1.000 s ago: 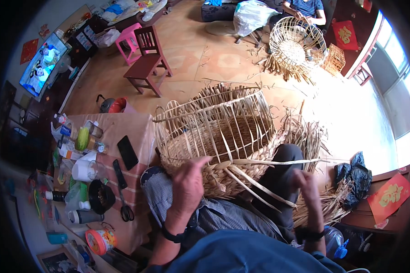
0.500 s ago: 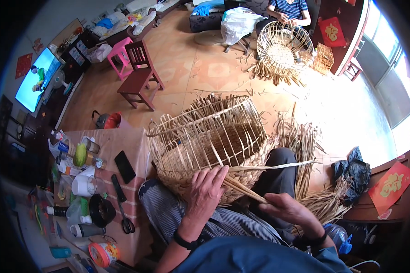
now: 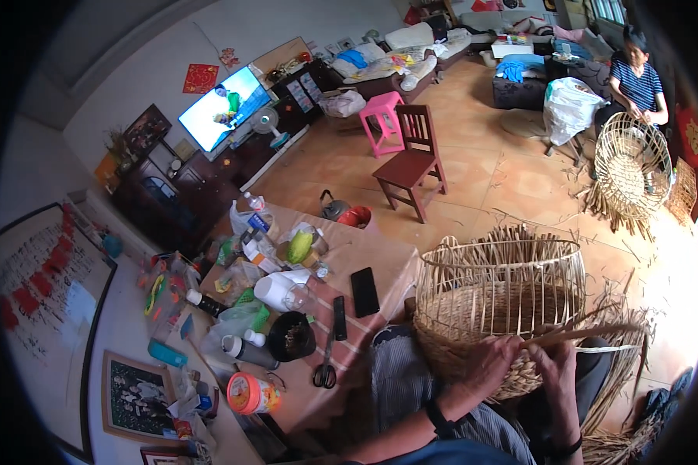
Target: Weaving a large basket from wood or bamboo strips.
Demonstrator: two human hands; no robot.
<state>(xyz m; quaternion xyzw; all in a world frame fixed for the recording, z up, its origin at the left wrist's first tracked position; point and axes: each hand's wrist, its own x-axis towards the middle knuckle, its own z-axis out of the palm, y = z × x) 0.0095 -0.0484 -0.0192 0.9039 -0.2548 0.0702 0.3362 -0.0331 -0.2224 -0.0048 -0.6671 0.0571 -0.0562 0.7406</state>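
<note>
A half-woven basket [image 3: 442, 325] rests on my lap, its lower wall thickly braided and its upper part an open frame of ribs and a rim. My left hand [image 3: 490, 366] is closed on brown straw strands [image 3: 585, 335] at the basket's near right side. Close beside it, my right hand [image 3: 554, 373] pinches the same strands with thumb and fingers. The strands stretch to the right past my hands. A pale strip [image 3: 606, 349] sticks out below them. My fingers partly hide where the strands meet the weave.
At my left a table [image 3: 395, 267] holds bottles, a black phone [image 3: 364, 292], scissors [image 3: 325, 370] and a black bowl [image 3: 291, 336]. Loose straw [image 3: 620, 387] lies at my right. A wooden chair [image 3: 415, 167] stands ahead; farther right another person [image 3: 636, 85] handles a basket frame [image 3: 632, 167].
The view has swung left, so everything appears farther right. My right hand has come up beside my left hand, and the strands now extend to the right of both.
</note>
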